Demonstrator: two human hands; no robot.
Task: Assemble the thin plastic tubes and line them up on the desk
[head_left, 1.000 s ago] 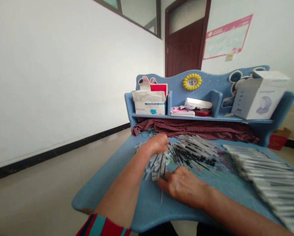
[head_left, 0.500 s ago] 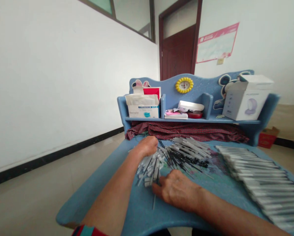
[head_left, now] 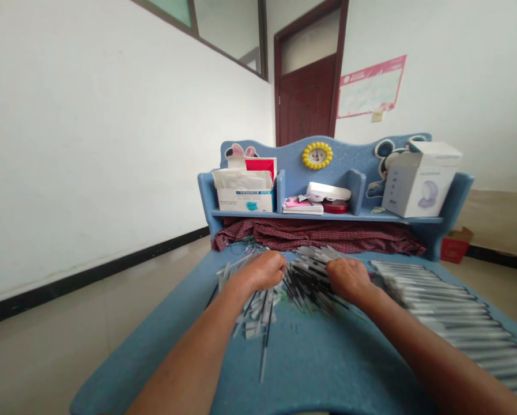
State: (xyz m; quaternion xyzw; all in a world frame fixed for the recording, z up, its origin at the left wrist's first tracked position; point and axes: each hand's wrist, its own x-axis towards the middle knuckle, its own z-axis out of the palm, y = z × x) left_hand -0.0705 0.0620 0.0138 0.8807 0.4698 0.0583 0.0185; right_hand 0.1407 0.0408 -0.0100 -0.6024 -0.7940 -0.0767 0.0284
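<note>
My left hand [head_left: 264, 271] is closed above the middle of the table, fingertips turned to the right; anything in them is hidden. Under and in front of it lies a heap of short whitish pieces [head_left: 258, 314] mixed with thin dark sticks that look like pen refills. My right hand [head_left: 348, 279] reaches over a pile of pale pen barrels [head_left: 312, 265], its fingers curled down and slightly blurred, so what they grip is unclear. Black refills [head_left: 299, 291] fan out between both hands. One thin refill with a pale end [head_left: 263, 357] points toward me.
Rows of assembled-looking pens [head_left: 452, 305] cover the right side of the blue table [head_left: 310, 363]. Behind, a checked cloth [head_left: 319, 235] lies bunched below a shelf holding a mask box [head_left: 245, 199], papers [head_left: 304, 208], a red tin [head_left: 336, 207] and a white box [head_left: 420, 181].
My right hand has moved from the near edge of the whitish heap, away from me and rightward, to the barrel pile. My left hand has shifted slightly right and nearer. The view has tilted a little.
</note>
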